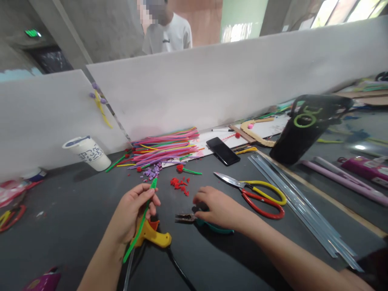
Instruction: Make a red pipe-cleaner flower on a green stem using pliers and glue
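My left hand [133, 210] is closed on a green pipe cleaner [142, 220], which slants from near my wrist up past my fingertips. Under that hand a yellow glue gun [156, 236] lies on the dark table. My right hand [220, 208] rests over the teal handles of small pliers [194, 219], fingers curled on them; the metal jaws point left. Red bits [180, 186] and purple bits [151, 171] lie scattered just beyond my hands.
A heap of coloured pipe cleaners [165, 151] lies by the white partition [212, 89]. Scissors with yellow and red handles [257, 194], clear glue sticks [300, 206], a black phone [223, 150], a paper cup [87, 152] and a black bag [306, 127] surround them. A person stands behind the partition.
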Motion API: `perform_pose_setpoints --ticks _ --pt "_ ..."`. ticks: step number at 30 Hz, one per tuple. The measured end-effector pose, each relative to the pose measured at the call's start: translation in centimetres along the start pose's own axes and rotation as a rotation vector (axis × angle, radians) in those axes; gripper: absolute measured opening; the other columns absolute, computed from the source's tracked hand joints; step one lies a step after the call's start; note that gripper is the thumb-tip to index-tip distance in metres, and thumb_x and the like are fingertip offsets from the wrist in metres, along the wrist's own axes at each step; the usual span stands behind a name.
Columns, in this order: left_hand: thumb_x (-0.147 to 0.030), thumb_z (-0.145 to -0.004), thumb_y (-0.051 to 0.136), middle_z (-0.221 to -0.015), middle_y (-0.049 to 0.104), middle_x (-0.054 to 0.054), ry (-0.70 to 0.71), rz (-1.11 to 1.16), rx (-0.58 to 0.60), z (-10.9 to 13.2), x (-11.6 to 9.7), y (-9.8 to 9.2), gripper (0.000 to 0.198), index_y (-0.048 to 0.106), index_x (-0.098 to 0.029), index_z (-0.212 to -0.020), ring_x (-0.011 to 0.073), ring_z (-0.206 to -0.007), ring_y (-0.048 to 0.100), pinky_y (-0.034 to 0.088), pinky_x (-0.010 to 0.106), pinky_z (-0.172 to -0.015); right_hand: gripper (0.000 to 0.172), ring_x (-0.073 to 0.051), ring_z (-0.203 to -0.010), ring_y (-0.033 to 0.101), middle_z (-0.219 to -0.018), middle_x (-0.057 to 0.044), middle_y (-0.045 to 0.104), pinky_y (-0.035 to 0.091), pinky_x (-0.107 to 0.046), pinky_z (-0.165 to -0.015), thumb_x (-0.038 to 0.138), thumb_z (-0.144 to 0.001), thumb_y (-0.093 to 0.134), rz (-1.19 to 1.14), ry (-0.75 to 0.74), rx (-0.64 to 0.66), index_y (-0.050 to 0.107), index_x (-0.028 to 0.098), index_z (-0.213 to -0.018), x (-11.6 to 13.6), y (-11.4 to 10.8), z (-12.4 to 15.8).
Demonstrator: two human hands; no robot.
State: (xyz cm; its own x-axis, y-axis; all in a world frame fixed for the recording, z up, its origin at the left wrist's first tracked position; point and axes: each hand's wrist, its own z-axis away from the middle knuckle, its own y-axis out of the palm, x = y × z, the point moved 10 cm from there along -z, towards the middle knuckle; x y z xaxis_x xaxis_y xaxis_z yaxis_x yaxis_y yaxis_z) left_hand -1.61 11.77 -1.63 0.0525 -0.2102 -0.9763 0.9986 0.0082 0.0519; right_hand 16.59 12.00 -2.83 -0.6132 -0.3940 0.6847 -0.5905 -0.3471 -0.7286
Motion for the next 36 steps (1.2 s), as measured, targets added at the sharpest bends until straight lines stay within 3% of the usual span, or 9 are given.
perform_pose_setpoints --ticks 5,8,11,18,22,26,29,32,36 --pt "-0.028 -0.074 0.068 -0.059 0.066 0.0 -0.005 -0.009 0.002 0.4 -0.8 -0.7 0.016 0.061 -0.014 -0.076 0.0067 -0.043 0.053 0.036 0.014 -0.037 0.021 -0.022 -0.087 0.058 -0.094 -0.008 0.062 0.042 -0.03 -0.073 0.023 -0.07 0.07 0.195 -0.048 0.121 0.066 0.016 -0.089 0.7 1.7 0.5" --pt "-0.027 -0.073 0.069 -0.061 0.066 0.0 0.0 -0.012 -0.012 0.5 -1.0 -1.5 0.016 0.061 -0.014 -0.075 0.0067 -0.045 0.053 0.037 0.014 -0.038 0.015 -0.019 -0.087 0.059 -0.093 -0.005 0.062 0.046 -0.033 -0.075 0.027 -0.08 0.064 0.279 -0.039 0.095 0.064 0.016 -0.089 0.6 1.3 -0.3" --pt "-0.028 -0.073 0.069 -0.061 0.065 -0.001 0.013 0.002 -0.033 0.2 -0.9 -2.1 0.016 0.06 -0.015 -0.076 0.0058 -0.046 0.052 0.037 0.013 -0.039 0.02 -0.019 -0.093 0.059 -0.103 -0.005 0.062 0.049 -0.04 -0.081 0.031 -0.09 0.055 0.347 -0.008 0.021 0.06 0.015 -0.1 0.4 0.7 -1.9" --pt "-0.03 -0.069 0.071 -0.058 0.064 0.0 -0.008 0.01 0.031 -0.2 0.6 0.0 0.02 0.057 -0.015 -0.07 0.0064 -0.042 0.049 0.034 0.015 -0.036 0.026 -0.02 -0.098 0.059 -0.116 -0.008 0.058 0.05 -0.041 -0.084 0.031 -0.091 0.054 0.35 -0.01 0.02 0.057 0.017 -0.113 -0.3 2.9 -4.8" --pt "-0.031 -0.069 0.069 -0.057 0.063 0.0 -0.017 0.002 0.055 -0.3 1.1 0.8 0.02 0.057 -0.015 -0.07 0.0063 -0.041 0.047 0.031 0.015 -0.036 0.027 -0.02 -0.099 0.059 -0.116 -0.008 0.058 0.05 -0.042 -0.084 0.031 -0.091 0.054 0.212 0.027 -0.007 0.057 0.017 -0.114 -1.2 3.3 -5.1" --pt "-0.034 -0.073 0.065 -0.062 0.065 0.001 0.002 0.007 0.064 -0.5 1.4 1.2 0.021 0.056 -0.015 -0.07 0.0032 -0.036 0.037 0.02 0.015 -0.035 0.028 -0.02 -0.096 0.06 -0.113 -0.007 0.059 0.051 -0.041 -0.081 0.032 -0.091 0.055 -0.022 0.089 -0.039 0.056 0.016 -0.113 -2.5 2.6 -5.3" --pt "-0.035 -0.071 0.068 -0.05 0.054 -0.005 0.006 0.022 0.06 -0.4 1.8 1.7 0.023 0.057 -0.015 -0.068 0.0028 -0.036 0.029 0.016 0.015 -0.037 0.027 -0.018 -0.09 0.062 -0.108 -0.006 0.061 0.053 -0.038 -0.077 0.033 -0.091 0.054 -0.23 0.117 -0.026 0.057 0.015 -0.111 -2.8 2.4 -5.2" --pt "-0.03 -0.064 0.074 -0.044 0.038 -0.011 -0.005 0.056 0.064 -0.3 2.5 2.6 0.023 0.058 -0.015 -0.069 0.0032 -0.038 0.026 0.016 0.016 -0.04 0.026 -0.015 -0.081 0.062 -0.098 -0.005 0.063 0.053 -0.034 -0.071 0.035 -0.092 0.052 -0.439 0.114 -0.003 0.058 0.014 -0.105 -1.8 2.5 -4.7" --pt "-0.027 -0.063 0.074 -0.048 0.04 -0.01 -0.021 0.124 0.083 0.1 3.1 3.7 0.023 0.055 -0.016 -0.069 0.0032 -0.04 0.025 0.015 0.017 -0.041 0.025 -0.011 -0.064 0.056 -0.078 0.0 0.06 0.047 -0.028 -0.063 0.038 -0.09 0.053 -0.686 0.07 0.012 0.059 0.014 -0.087 0.7 2.7 -3.8"
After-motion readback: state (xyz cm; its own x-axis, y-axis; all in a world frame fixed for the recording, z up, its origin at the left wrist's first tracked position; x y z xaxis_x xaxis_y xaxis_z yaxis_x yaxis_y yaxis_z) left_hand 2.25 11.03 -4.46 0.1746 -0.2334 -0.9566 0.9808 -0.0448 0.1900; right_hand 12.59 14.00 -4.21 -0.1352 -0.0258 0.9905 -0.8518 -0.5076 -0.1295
